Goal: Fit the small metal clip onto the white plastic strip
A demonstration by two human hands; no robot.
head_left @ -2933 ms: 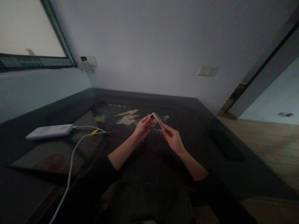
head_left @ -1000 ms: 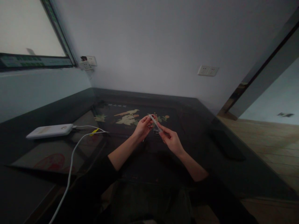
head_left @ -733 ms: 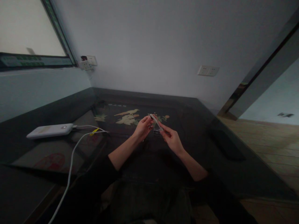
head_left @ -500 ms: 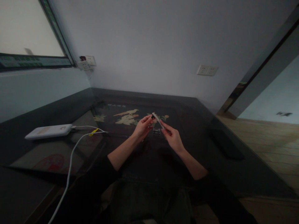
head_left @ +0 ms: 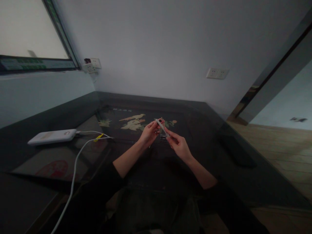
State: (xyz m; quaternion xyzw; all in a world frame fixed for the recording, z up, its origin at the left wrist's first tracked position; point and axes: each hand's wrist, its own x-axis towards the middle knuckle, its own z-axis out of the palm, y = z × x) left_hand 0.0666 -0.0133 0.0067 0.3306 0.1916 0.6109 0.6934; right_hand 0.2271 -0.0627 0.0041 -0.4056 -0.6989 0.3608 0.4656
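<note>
L hand (head_left: pixel 149 133) & R hand (head_left: pixel 177 146) both pinch thin white strip (head_left: pixel 162 127) above dark table (head_left: pixel 219 156). Small clear box (head_left: pixel 163 137) beneath. Power bank (head_left: pixel 51 136) w/ cable (head_left: pixel 75 162) far left.

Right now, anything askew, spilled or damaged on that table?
Nothing stands out. Both hands, left hand and right hand, hold a thin white stick over the dark table. A white power bank lies flat at the left, its white cable trailing off the near edge.

two hands (head_left: pixel 149 133), one white stick (head_left: pixel 162 127), one power bank (head_left: pixel 52 136), one cable (head_left: pixel 75 164), two wall sockets (head_left: pixel 217 73)
</note>
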